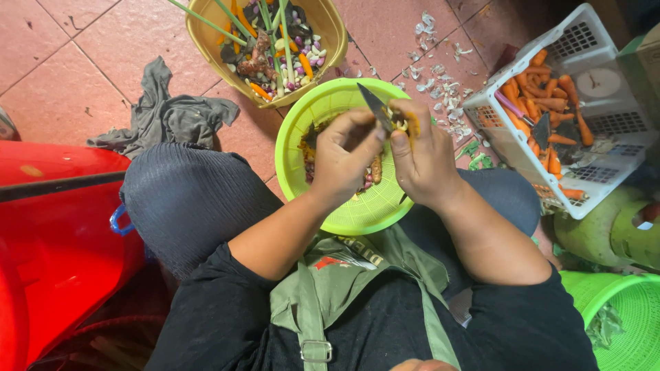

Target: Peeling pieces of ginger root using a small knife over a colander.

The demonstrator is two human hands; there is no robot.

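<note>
My left hand [346,154] grips a small knife [375,106], its blade pointing up and away over a lime-green colander [313,113]. My right hand [421,154] pinches a small yellowish root piece [402,124] right against the blade. Both hands hover above the colander, which rests between my knees and holds a few root pieces and peelings, mostly hidden by my hands.
A yellow basin [330,27] of mixed vegetable scraps sits ahead. A white crate [591,55] of carrots stands at right, garlic skins [440,75] strewn on the tiles. A grey cloth [165,113] lies left, a red tub [55,227] beside my knee, another green basket [625,309] lower right.
</note>
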